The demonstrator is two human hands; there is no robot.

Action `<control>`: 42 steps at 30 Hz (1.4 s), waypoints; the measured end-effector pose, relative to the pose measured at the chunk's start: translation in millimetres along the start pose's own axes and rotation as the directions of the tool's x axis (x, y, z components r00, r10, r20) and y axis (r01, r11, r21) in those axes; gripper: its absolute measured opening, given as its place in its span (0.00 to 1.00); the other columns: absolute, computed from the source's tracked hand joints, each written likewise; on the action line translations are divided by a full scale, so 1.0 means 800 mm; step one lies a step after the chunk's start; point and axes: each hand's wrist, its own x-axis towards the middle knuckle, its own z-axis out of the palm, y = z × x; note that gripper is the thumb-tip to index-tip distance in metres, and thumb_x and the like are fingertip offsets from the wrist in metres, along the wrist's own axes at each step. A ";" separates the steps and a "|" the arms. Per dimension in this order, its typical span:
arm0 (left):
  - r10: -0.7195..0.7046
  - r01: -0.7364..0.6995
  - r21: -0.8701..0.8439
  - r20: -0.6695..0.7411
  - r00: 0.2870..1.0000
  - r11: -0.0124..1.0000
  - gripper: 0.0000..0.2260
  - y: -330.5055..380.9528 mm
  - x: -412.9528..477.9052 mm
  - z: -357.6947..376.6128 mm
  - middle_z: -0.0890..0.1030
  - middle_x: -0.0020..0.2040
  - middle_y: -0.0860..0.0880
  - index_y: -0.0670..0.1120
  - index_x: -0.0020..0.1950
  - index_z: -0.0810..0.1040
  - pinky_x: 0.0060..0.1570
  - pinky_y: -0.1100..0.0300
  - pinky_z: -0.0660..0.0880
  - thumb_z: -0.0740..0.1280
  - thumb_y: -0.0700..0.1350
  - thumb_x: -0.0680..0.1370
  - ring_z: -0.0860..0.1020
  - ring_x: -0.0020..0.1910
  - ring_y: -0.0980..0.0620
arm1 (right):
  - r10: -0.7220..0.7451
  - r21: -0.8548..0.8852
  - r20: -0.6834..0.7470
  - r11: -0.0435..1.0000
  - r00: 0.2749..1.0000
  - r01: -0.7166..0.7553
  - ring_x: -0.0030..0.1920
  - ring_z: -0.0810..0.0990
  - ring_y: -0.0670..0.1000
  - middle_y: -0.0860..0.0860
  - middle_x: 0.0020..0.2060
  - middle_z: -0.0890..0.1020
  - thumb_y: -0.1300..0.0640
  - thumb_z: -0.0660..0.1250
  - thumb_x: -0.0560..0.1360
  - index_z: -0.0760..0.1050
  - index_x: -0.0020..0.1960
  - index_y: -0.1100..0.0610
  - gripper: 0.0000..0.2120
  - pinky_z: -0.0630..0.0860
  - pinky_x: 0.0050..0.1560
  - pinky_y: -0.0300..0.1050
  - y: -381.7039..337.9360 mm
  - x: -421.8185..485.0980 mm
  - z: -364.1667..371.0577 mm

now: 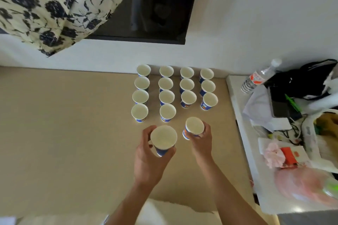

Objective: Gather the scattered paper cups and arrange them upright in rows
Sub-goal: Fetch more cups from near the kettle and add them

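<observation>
While the hands each clasp an upright paper cup just short of the block, the job looks nearly done: the left hand wraps the near cup, and the right hand grips the second cup beside it. Beyond them, fourteen standing cups fill four lines on the beige desk, two of four and two of three, so the held pair probably closes the short lines. To the right, a white side table carries a water bottle, a black bag and clutter. Farthest back are a white wall, a dark panel and a floral cloth.
</observation>
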 end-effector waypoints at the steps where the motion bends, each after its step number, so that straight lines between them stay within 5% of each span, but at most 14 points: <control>1: -0.001 0.001 0.015 -0.019 1.000 1.000 0.29 0.001 -0.003 0.009 0.77 0.53 0.70 0.60 0.59 0.71 0.45 0.65 0.73 0.82 0.46 0.64 0.78 0.51 0.63 | 0.004 0.000 0.020 1.000 1.000 -0.004 0.43 0.82 0.41 0.45 0.50 0.82 0.62 0.80 0.64 0.74 0.58 0.49 0.27 0.77 0.42 0.33 0.003 0.014 0.000; 5: -0.017 0.021 0.066 -0.069 0.997 0.998 0.30 0.005 -0.011 0.042 0.77 0.53 0.68 0.58 0.60 0.71 0.48 0.66 0.74 0.82 0.46 0.65 0.79 0.51 0.60 | -0.010 -0.049 0.127 0.999 0.992 0.016 0.47 0.81 0.44 0.44 0.50 0.81 0.61 0.80 0.65 0.72 0.58 0.48 0.26 0.77 0.44 0.34 0.021 0.058 0.002; 10: -0.002 0.015 0.104 -0.119 0.993 0.994 0.30 0.017 -0.013 0.067 0.80 0.54 0.61 0.55 0.63 0.72 0.50 0.58 0.78 0.82 0.47 0.65 0.80 0.52 0.55 | -0.034 -0.079 0.219 0.995 0.975 0.053 0.53 0.81 0.54 0.51 0.54 0.80 0.66 0.78 0.65 0.71 0.61 0.54 0.28 0.81 0.55 0.52 0.036 0.097 0.011; 17: -0.028 0.049 0.122 -0.174 0.984 0.991 0.32 0.020 -0.022 0.082 0.79 0.55 0.64 0.56 0.63 0.71 0.52 0.57 0.78 0.82 0.46 0.65 0.80 0.54 0.56 | -0.035 -0.066 0.261 0.996 0.965 0.053 0.56 0.80 0.57 0.54 0.56 0.81 0.67 0.77 0.66 0.71 0.64 0.58 0.29 0.78 0.60 0.58 0.045 0.130 0.022; 24: -0.050 0.079 0.145 -0.194 0.980 0.986 0.31 0.016 -0.037 0.090 0.76 0.56 0.68 0.58 0.63 0.71 0.52 0.57 0.78 0.82 0.46 0.65 0.79 0.55 0.57 | -0.018 -0.062 0.291 0.997 0.957 0.037 0.56 0.81 0.57 0.55 0.57 0.80 0.66 0.77 0.66 0.71 0.66 0.57 0.31 0.78 0.61 0.57 0.052 0.146 0.026; 31: -0.053 0.081 0.151 -0.185 0.981 0.985 0.31 0.019 -0.040 0.097 0.75 0.55 0.71 0.57 0.63 0.71 0.51 0.58 0.77 0.81 0.45 0.66 0.79 0.54 0.60 | -0.075 -0.047 0.291 0.995 0.954 0.092 0.53 0.81 0.56 0.53 0.54 0.80 0.67 0.77 0.64 0.71 0.59 0.51 0.28 0.78 0.51 0.46 0.052 0.150 0.024; 35: -0.055 0.082 0.155 -0.169 0.984 0.985 0.31 0.019 -0.038 0.101 0.76 0.54 0.70 0.56 0.63 0.71 0.52 0.55 0.78 0.81 0.45 0.66 0.78 0.54 0.62 | -0.053 -0.078 0.285 0.994 0.957 0.078 0.65 0.74 0.53 0.52 0.67 0.72 0.71 0.73 0.65 0.64 0.71 0.54 0.39 0.72 0.68 0.50 0.059 0.133 0.007; 38: -0.046 0.068 0.151 -0.145 0.988 0.986 0.31 0.020 -0.030 0.106 0.75 0.55 0.71 0.55 0.64 0.71 0.52 0.59 0.77 0.81 0.44 0.66 0.77 0.53 0.64 | -0.098 -0.082 0.231 0.989 0.968 0.120 0.65 0.71 0.49 0.51 0.66 0.68 0.71 0.70 0.67 0.62 0.75 0.57 0.40 0.69 0.64 0.37 0.058 0.102 -0.023; 40: -0.039 0.058 0.151 -0.124 0.991 0.987 0.30 0.022 -0.022 0.112 0.75 0.55 0.71 0.54 0.63 0.72 0.50 0.66 0.76 0.81 0.44 0.66 0.78 0.52 0.64 | -0.103 -0.036 0.303 0.992 0.947 0.119 0.64 0.74 0.48 0.48 0.63 0.73 0.67 0.71 0.66 0.66 0.72 0.52 0.36 0.70 0.57 0.33 0.043 0.084 -0.048; 42: -0.039 0.050 0.142 -0.080 0.996 0.989 0.29 0.025 -0.011 0.121 0.77 0.54 0.69 0.54 0.63 0.72 0.49 0.71 0.75 0.81 0.44 0.67 0.78 0.52 0.64 | -0.127 -0.017 0.498 0.988 0.858 0.156 0.63 0.77 0.45 0.45 0.61 0.78 0.63 0.73 0.65 0.69 0.69 0.47 0.34 0.71 0.58 0.41 0.025 0.074 -0.072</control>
